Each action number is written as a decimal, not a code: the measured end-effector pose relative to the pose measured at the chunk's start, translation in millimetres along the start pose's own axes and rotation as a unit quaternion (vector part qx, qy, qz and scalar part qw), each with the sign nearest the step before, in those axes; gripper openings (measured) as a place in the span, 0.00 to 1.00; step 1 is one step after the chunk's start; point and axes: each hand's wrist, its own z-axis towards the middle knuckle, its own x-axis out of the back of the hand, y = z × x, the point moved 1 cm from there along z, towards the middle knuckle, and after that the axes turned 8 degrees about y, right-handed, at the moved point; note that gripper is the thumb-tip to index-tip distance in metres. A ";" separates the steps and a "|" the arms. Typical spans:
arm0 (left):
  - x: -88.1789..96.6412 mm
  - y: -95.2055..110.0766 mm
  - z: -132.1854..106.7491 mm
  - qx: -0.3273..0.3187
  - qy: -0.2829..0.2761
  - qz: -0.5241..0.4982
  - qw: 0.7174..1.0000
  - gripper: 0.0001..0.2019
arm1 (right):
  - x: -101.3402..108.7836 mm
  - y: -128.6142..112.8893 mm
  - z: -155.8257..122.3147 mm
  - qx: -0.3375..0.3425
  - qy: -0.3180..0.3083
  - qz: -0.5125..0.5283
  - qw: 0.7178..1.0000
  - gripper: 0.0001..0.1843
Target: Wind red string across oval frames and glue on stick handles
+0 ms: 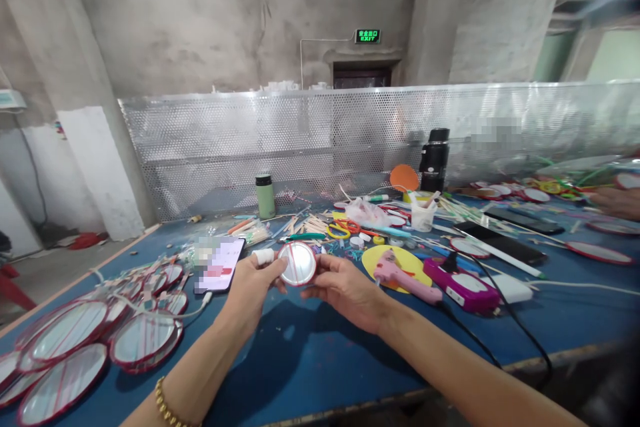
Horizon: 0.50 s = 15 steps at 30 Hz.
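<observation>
Both hands hold up one small round disc (297, 263), silvery white with a red rim and a red line across its face. My left hand (253, 283) pinches its left edge; the forefinger is wrapped in white tape. On the other side, my right hand (345, 290) grips the disc's right edge with curled fingers. The disc hangs a little above the blue table (300, 353), just right of a phone (220, 265) lying face up.
Several larger red-rimmed discs (75, 347) are heaped at the left. A pink glue gun (405, 277) on a yellow disc, a magenta box (463, 285), black cables, scissors (340, 228), sticks, a green bottle (265, 195) and a black flask (434, 160) crowd the far side. Another person's hand (617, 202) rests far right.
</observation>
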 end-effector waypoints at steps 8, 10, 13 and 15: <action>-0.8 -4.0 -0.8 0.009 -0.031 -0.004 0.999 0.11 | 9.1 3.1 8.8 0.002 0.019 0.029 0.999 0.15; -2.0 -3.9 -1.0 0.022 -0.040 -0.018 0.999 0.12 | 12.6 2.4 11.0 0.023 0.048 0.013 0.998 0.14; -2.1 -4.0 -0.3 0.031 -0.042 -0.025 0.998 0.12 | 17.6 -9.7 9.5 0.065 0.096 -0.007 0.993 0.12; -0.8 -4.2 1.0 0.031 -0.028 -0.014 0.999 0.13 | 21.4 -28.2 5.8 0.113 0.118 -0.031 0.986 0.11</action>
